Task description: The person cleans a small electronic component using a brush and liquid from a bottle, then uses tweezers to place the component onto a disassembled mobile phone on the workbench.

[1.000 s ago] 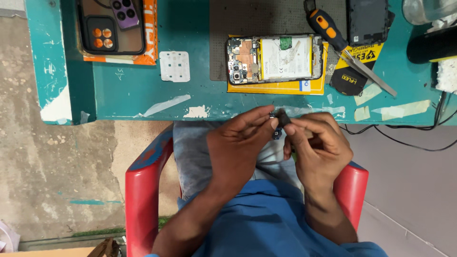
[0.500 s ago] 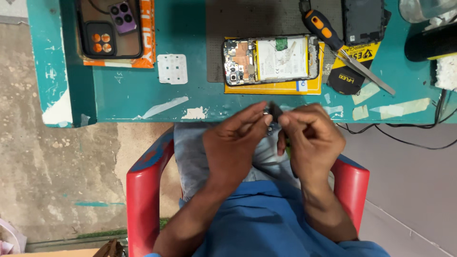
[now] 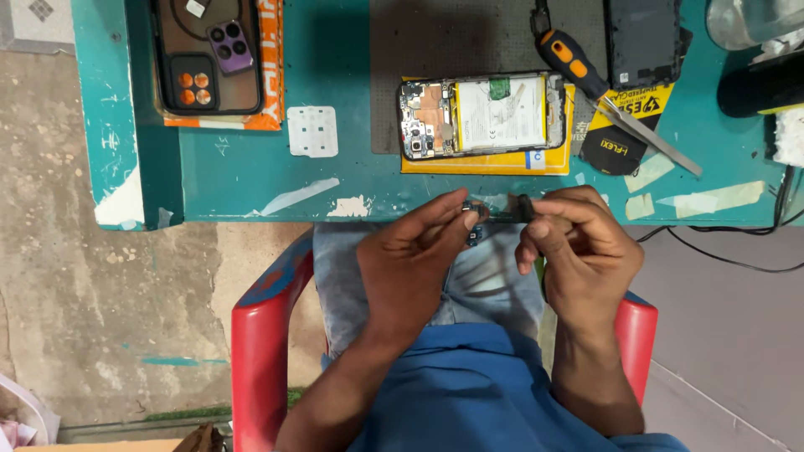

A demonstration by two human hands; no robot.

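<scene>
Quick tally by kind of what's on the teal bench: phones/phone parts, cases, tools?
Opened phones: 1, opened phone
Phone cases: 1, dark case
Back covers: 1, black back cover
Screwdrivers: 1, orange-and-black screwdriver
Tweezers: 1, metal tweezers
Total: 5

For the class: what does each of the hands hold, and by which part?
Left hand pinches a small dark component by its edge; right hand grips a thin dark tool near its tip.
</scene>
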